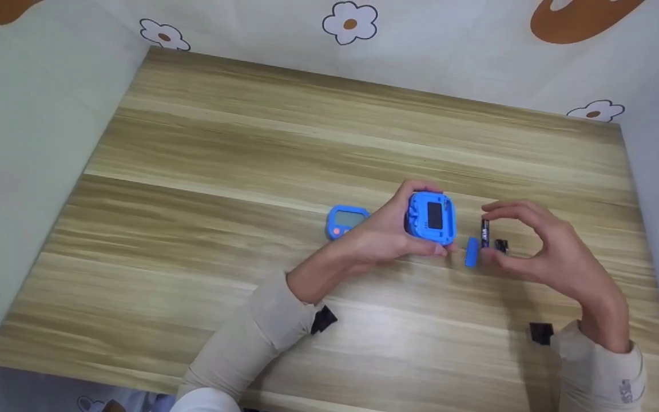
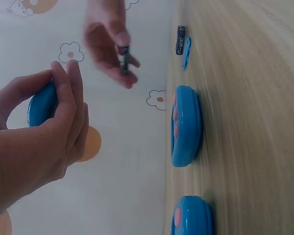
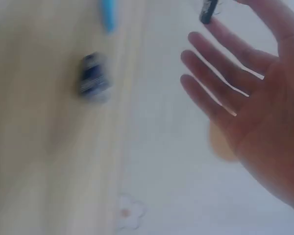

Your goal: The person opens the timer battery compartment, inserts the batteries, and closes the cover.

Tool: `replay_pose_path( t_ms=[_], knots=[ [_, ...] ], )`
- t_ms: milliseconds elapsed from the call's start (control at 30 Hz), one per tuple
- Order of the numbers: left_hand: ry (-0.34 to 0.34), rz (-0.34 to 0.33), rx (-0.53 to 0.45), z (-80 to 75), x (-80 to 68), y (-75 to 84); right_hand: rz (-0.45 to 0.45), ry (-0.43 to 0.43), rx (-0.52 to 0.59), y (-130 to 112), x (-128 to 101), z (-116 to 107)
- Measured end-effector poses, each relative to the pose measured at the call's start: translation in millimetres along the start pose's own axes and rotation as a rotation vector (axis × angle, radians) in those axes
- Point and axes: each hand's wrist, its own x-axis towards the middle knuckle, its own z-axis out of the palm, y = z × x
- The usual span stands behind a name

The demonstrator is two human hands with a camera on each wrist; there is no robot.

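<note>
- Head view: the left hand (image 1: 386, 234) is holding a blue timer (image 1: 431, 217) just right of the frame centre, lifted off the counter (image 1: 249, 143), with its fingers curled round the body and the dark open battery slot facing the camera. The right hand (image 1: 541, 246) is pinching a black battery (image 1: 485, 233) between thumb and forefinger, just to the right of the timer. The long axis of the battery is running up and down in the frame. A blue cover (image 1: 471, 252) and a second battery (image 1: 500, 246) are lying on the counter between the hands. Another timer (image 1: 345, 221) is lying at the left.
- Left wrist view: the left grip (image 2: 49, 122) is closing on the timer (image 2: 41, 104) at the left; the battery (image 2: 123, 59) is hanging above.
- Right wrist view: it is blurred; the battery (image 3: 208, 11) is showing at the top edge by the fingertips.
</note>
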Motion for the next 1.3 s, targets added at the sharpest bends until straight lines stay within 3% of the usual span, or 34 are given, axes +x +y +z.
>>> replay_pose_path(
  t_ms=[200, 333, 600, 800, 1033, 1300],
  knots=[
    [0.014, -0.011, 0.054, 0.0, 0.6, -4.3, -0.140, 0.025, 0.055, -55.8, 16.8, -12.7],
    [0.023, 0.009, 0.124, 1.8, 1.8, -5.5, -0.185, 0.003, 0.088, -71.9, 22.0, -11.1],
    [0.012, 0.008, 0.127, 3.4, 4.3, -4.8, -0.202, -0.021, 0.088, -58.1, 23.9, -2.9],
    [0.004, 0.019, 0.125, 3.7, 3.7, -3.4, -0.184, -0.010, 0.106, -73.4, 28.4, -5.9],
    [0.021, 0.039, 0.099, 3.6, 3.0, -5.0, -0.121, -0.040, 0.131, -45.7, 27.8, -1.9],
    [0.024, 0.063, 0.080, 3.8, 2.7, -3.7, -0.123, -0.043, 0.146, -43.8, 29.1, -2.7]
  ],
)
